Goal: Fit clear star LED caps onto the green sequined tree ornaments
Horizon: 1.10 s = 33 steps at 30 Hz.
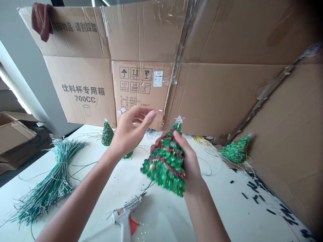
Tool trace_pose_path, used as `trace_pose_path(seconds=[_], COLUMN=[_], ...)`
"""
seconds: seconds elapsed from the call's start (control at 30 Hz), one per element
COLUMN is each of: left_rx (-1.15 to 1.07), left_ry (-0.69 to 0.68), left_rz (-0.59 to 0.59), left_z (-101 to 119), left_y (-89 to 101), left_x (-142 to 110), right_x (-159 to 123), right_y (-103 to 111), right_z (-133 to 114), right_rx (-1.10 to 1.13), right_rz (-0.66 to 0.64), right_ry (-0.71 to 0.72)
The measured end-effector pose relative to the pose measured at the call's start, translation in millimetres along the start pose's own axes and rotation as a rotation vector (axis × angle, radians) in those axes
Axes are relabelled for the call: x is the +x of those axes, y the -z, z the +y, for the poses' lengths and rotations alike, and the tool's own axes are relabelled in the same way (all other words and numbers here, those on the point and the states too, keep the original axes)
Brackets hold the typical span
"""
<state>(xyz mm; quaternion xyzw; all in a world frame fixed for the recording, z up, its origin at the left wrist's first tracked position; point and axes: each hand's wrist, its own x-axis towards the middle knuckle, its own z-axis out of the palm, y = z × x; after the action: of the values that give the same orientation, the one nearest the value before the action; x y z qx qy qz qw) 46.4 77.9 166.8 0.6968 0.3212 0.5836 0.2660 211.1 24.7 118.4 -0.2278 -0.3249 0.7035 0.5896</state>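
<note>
My right hand (188, 161) grips a green sequined Christmas tree ornament (165, 163), which has red beaded garlands and a silver star (179, 119) on top. My left hand (130, 129) is raised just left of the star, fingers spread, holding nothing. Below the hands lies a white hot glue gun (125, 211) with a red trigger. A smaller sequined tree (107, 133) stands beyond my left hand, and another (127, 155) is mostly hidden behind that wrist. A third (236, 150) rests at the right, against the cardboard.
A bundle of green and white wires (50, 181) lies on the white table (161, 215) at the left. Small black pieces (254, 191) are scattered at the right. Flattened cardboard sheets (143, 90) stand along the back, and a cardboard box (15, 134) sits beyond the left edge.
</note>
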Motion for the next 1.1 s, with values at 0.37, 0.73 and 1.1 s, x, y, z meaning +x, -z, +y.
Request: trace_pose_path(seconds=[0.37,0.73,1.1], left_rx=[0.329,0.351,0.037], left_ry=[0.013,-0.163,0.137], left_rz=[-0.416,-0.243,-0.153], left_z=[-10,-15,-28], left_y=[-11.4,-55.4,-68.3], left_x=[-83,-98,-91], right_x=[7,7,-4], right_y=[25,18,2], right_z=[-30,-18,-18], right_rx=[-0.038,0.075,0.019], right_rz=[0.323,0.389,0.326], right_ry=[0.262,0.293,0.496])
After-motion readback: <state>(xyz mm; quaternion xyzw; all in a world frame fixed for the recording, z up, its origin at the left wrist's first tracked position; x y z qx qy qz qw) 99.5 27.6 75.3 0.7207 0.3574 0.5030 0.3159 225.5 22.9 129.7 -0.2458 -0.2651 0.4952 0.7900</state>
